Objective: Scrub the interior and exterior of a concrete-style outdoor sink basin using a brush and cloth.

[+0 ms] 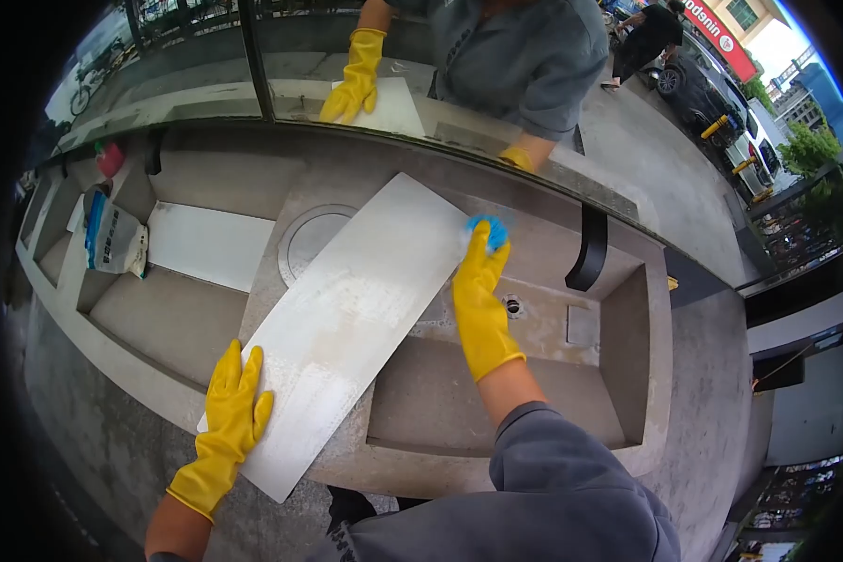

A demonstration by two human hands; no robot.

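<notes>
A long white board (355,330) lies slantwise across the divider of a grey stone double sink (253,316). Its lower end overhangs the front rim. Brownish-white residue marks its middle. My left hand (232,414), in a yellow rubber glove, rests flat on the board's lower left edge with fingers apart. My right hand (483,295), also gloved in yellow, grips a blue scrubbing pad (490,232) at the board's upper right edge. Part of the pad is hidden by the fingers.
Black curved faucets (590,249) reach over the basins. A drain hole (512,306) shows in the right basin. Another white panel (207,244) lies in the left basin, with a plastic bag (114,235) beside it. A mirror (421,63) runs behind. A person (650,38) and parked cars appear farther off.
</notes>
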